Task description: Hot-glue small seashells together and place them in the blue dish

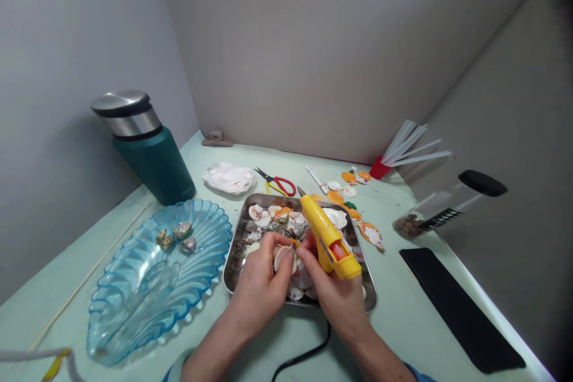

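Observation:
Both my hands are together over a metal tray (pixel 233 261) of seashells. A pale scallop shell (pixel 285 259) is pinched between the thumb and fingers of my left hand (pixel 261 271). My right hand (pixel 335 292) holds a yellow hot glue gun (pixel 329 236), its nozzle tilted up and away from me. The thumb and fingertips of that hand also meet near the shell's edge; whether they grip it I cannot tell. A black cord (pixel 307 356) trails below the tray. White, orange and grey shells lie beneath my hands, partly hidden by them.
A blue leaf-shaped dish (pixel 147 286) with a few shells stands left, before a green bottle (pixel 154 158). Behind the tray lie pliers (pixel 282 185), white tissue (pixel 229 179) and a marker (pixel 316 179). Orange shells (pixel 369 233), glue sticks (pixel 412 144), a jar (pixel 425 212) and a black strip (pixel 456 304) lie right.

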The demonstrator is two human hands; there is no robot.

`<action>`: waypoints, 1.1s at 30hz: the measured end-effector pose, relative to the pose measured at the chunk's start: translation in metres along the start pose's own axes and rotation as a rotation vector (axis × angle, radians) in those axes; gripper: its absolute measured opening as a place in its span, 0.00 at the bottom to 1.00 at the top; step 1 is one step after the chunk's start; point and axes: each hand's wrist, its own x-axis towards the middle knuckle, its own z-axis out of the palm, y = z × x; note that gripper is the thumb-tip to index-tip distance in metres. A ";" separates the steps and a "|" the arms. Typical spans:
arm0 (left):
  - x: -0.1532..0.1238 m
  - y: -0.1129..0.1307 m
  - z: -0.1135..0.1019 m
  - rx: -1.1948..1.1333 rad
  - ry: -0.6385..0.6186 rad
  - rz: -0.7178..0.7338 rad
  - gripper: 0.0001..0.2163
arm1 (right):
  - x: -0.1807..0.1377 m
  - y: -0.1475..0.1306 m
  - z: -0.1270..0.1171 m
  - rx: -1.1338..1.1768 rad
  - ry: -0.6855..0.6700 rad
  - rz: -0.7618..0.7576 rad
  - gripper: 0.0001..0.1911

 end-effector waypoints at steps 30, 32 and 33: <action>0.000 -0.001 -0.001 0.029 -0.051 0.012 0.07 | 0.000 0.000 0.000 0.049 0.052 0.047 0.15; -0.001 -0.001 -0.001 0.033 -0.052 0.008 0.07 | 0.000 -0.002 0.000 0.037 0.060 0.055 0.16; -0.001 -0.001 -0.001 0.037 -0.051 0.010 0.07 | -0.001 -0.003 0.000 0.037 0.066 0.058 0.16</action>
